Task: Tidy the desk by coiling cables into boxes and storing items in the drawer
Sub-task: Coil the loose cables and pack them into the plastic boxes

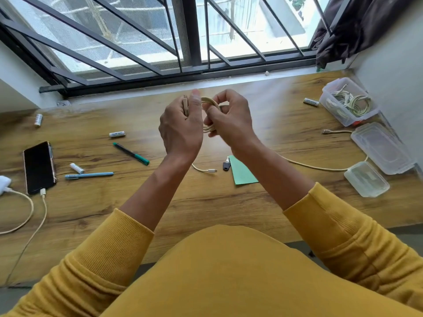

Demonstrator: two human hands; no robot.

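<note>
I have the cream cable (pixel 209 104) raised above the worktop (pixel 206 202), my left hand (pixel 180 131) pinching its plug end and my right hand (pixel 229 120) curled round the loops; light, limp and springy, I judge, so best gripped across the whole bundle.

Four batteries (pixel 117 134), two pens (pixel 131 153), three plastic boxes (pixel 348 104), one phone (pixel 39 167).

Both forearms rise from pushed-up yellow sleeves and converge at centre, wrists bent, backs of the hands toward the camera. Left hand (pixel 180 126) and right hand (pixel 231 120) are raised side by side, fingers curled in a pinching grip.
</note>
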